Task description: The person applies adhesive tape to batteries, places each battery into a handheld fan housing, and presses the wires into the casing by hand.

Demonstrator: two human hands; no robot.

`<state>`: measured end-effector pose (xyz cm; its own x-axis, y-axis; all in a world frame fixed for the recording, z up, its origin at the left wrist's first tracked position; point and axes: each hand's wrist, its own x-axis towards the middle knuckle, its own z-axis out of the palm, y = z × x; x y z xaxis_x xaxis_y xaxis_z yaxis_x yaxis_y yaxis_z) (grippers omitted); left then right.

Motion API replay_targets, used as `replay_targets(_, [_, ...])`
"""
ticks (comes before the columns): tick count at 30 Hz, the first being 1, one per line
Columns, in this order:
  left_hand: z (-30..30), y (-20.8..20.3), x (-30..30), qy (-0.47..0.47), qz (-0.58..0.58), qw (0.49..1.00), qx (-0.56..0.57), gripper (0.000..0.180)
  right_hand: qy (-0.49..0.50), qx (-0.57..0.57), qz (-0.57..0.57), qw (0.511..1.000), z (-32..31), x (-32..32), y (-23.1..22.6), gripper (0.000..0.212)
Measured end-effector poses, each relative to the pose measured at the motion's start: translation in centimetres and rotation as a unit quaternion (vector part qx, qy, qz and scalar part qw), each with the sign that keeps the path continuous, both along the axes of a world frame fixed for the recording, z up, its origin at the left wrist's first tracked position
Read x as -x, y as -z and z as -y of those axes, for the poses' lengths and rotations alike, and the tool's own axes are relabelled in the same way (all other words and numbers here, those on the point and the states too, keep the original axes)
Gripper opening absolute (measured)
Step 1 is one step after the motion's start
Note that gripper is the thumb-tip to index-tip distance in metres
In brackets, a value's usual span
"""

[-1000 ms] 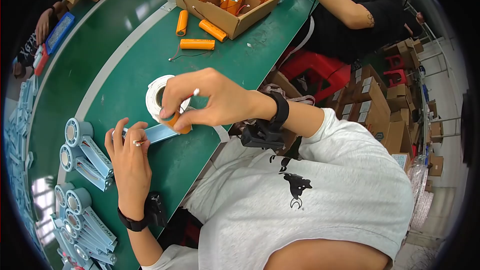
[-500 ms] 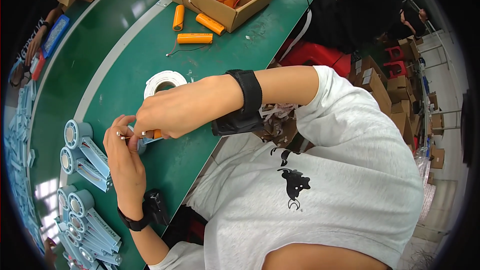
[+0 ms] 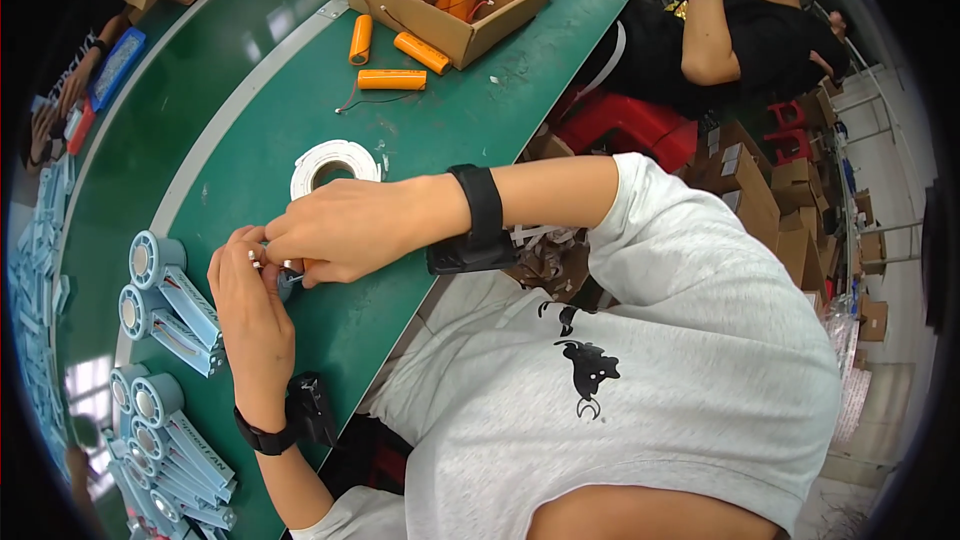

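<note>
My two hands meet over the green bench beside a roll of white tape [image 3: 300, 178]. My left hand [image 3: 252, 305] is closed, pinching thin wires with small white connectors [image 3: 287, 264] at its thumb and index finger. Curled over from the right, my right hand [image 3: 355, 225] is closed too. A sliver of an orange battery [image 3: 309, 265] shows under its fingers, the rest hidden. A small grey-blue part [image 3: 288, 286] peeks out below, beside my left thumb; its full shape is covered by the hands.
Light-blue handheld fan parts [image 3: 160, 315] lie in groups at the left. A cardboard box [image 3: 480, 35] of orange batteries stands at the far side, with loose batteries [image 3: 392, 80] before it. A co-worker [image 3: 740, 50] sits at the far right near a red stool [image 3: 630, 130].
My right hand has shifted slightly down, and its wrist is lower. The white connectors sit a little higher against my left fingers. The co-worker's arm has come up into view.
</note>
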<state>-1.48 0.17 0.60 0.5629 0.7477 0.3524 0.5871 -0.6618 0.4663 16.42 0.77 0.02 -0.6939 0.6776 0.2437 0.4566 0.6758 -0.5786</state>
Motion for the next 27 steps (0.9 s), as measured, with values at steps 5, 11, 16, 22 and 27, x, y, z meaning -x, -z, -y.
replay_targets(5, [0.3, -0.3, -0.1, 0.013, -0.002, 0.999, -0.042, 0.021, -0.016, -0.064, -0.007, 0.998, 0.5, 0.1, -0.5, 0.013])
replay_targets(11, [0.6, -0.3, -0.4, 0.041, 0.010, 0.997, -0.058, 0.024, -0.051, -0.074, -0.063, 0.994, 1.2, -1.5, -1.0, 0.011])
replay_targets(16, [0.1, -0.4, -0.3, 0.041, 0.014, 0.999, -0.011, 0.024, -0.041, -0.051, -0.151, 0.986, 2.2, -4.1, -2.3, 0.011])
replay_targets(22, [0.2, -0.4, -1.0, 0.049, -0.023, 0.996, -0.069, 0.018, -0.107, 0.068, -0.142, 0.982, 0.5, -4.0, -1.7, 0.009])
replay_targets(27, [0.6, 0.4, -0.7, 0.010, -0.002, 0.998, -0.063, 0.011, -0.099, 0.106, -0.107, 0.984, 0.0, -3.0, -2.4, 0.008])
